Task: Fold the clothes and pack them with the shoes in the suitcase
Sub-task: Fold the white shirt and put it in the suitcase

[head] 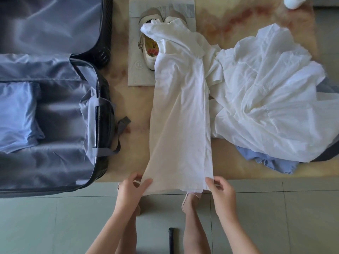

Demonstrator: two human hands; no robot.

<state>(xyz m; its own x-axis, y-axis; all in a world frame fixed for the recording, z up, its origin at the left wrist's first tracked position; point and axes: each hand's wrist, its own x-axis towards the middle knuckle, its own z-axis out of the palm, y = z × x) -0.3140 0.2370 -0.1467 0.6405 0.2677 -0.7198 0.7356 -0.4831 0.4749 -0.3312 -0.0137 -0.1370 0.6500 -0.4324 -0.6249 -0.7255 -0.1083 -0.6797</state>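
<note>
Fingers (145, 182) of left hand (133, 187) and right hand (222, 191) are pinching the 2 near corners of the white garment (180, 116), lying on the rug (128, 162), its long axis running away toward the shoes (151, 52).

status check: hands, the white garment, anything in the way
Near corners of the white garment pinched by left hand and right hand. Garment in a long folded strip. Far end draped over the shoes.

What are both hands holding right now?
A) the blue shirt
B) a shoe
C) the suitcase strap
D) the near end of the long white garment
D: the left hand and right hand each pinch a near corner of the long white garment.
</note>
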